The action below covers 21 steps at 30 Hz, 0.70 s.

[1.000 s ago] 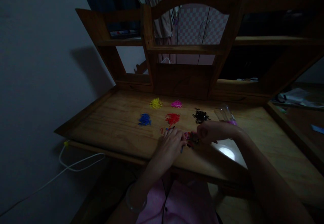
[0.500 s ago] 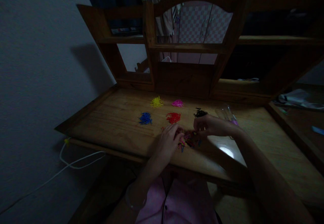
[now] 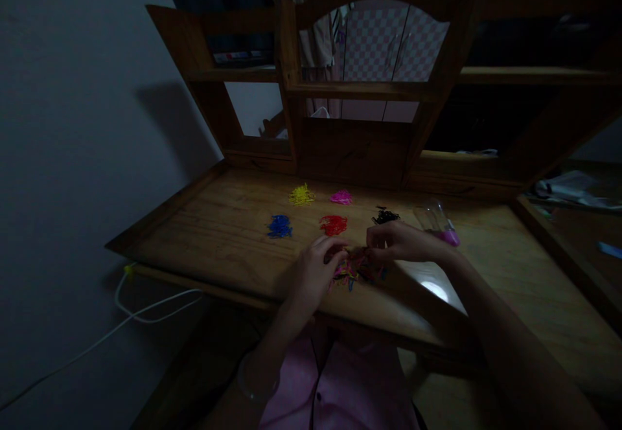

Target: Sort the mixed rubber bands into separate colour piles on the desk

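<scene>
Over a mixed heap of small, thin coloured pieces (image 3: 345, 276), perhaps rubber bands, my two hands face each other. My left hand (image 3: 318, 268) is at the heap's left side, thumb and fingers drawn together. From the right, my right hand (image 3: 403, 241) reaches in with curled fingers pinched; what either pinch holds is too dark and small to make out. Single-colour piles lie beyond: red (image 3: 333, 225), blue (image 3: 279, 226), yellow (image 3: 302, 195), pink (image 3: 341, 197) and black (image 3: 386, 216), the black one just behind my right hand.
A clear container with a pink-purple end (image 3: 449, 236) lies beyond my right forearm. The wooden desk (image 3: 218, 223) has a shelf unit (image 3: 354, 151) along its back. A white cable (image 3: 146, 310) hangs by the left front edge.
My right hand has shifted slightly left, and my left hand a little left too, showing more of the heap. More of the container's pink-purple end shows. The sorted piles look unchanged.
</scene>
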{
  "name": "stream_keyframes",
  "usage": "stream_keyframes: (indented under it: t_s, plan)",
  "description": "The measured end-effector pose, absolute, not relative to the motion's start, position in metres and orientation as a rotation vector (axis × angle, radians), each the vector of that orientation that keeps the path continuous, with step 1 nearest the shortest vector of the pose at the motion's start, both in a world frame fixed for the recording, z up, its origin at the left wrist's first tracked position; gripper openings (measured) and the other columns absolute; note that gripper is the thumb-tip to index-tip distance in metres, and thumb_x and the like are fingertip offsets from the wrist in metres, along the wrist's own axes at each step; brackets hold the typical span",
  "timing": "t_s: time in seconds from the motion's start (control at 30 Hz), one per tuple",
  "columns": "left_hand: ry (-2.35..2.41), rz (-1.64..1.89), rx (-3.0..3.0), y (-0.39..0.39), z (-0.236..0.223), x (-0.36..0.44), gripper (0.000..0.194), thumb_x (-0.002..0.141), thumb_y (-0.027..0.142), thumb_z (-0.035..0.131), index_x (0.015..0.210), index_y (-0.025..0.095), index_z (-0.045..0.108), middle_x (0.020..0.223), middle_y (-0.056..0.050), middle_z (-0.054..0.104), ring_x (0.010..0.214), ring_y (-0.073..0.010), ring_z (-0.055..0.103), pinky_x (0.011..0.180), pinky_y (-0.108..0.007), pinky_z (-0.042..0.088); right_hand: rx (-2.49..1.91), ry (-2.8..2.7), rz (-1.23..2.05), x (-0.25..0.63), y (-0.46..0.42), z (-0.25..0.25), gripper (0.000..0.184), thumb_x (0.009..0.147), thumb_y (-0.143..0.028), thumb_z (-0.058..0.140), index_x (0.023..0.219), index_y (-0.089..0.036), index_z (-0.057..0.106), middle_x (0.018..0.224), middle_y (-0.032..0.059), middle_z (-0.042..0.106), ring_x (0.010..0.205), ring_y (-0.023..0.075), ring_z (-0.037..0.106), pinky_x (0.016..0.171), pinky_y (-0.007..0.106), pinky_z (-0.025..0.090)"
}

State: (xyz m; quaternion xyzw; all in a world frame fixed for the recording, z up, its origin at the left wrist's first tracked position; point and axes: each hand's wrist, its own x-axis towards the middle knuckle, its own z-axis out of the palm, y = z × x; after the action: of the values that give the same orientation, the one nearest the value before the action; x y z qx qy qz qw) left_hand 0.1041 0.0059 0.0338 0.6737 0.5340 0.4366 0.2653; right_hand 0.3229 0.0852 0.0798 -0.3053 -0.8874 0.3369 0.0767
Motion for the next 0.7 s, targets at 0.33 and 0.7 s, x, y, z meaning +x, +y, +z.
stream_keyframes:
  t_s: [0.33,0.7]
  plan:
    - [1.478,1.159,1.897,0.01,0.041,0.088,0.016,0.086,0.016,0.059,0.091,0.022,0.073,0.093,-0.003,0.07,0.089,-0.0171,0.065,0.081,-0.028,0.051,-0.917,-2.558,1.073,0.32,0.082,0.08,0.009,0.076,-0.023,0.061,0.082,-0.017,0.059,0.074,0.0,0.061,0.067,0.0128,0.056,0.059,0.022,0.04]
    - [1.763,0.979,2.064,0.152,0.076,0.005,0.014,0.076,0.014,0.066,0.086,0.016,0.075,0.083,-0.006,0.074,0.078,-0.0184,0.067,0.077,-0.028,0.05,-0.923,-2.611,1.157,0.317,0.082,0.076,0.023,0.08,-0.036,0.066,0.091,-0.017,0.071,0.083,0.0037,0.071,0.074,0.0153,0.063,0.063,0.023,0.044]
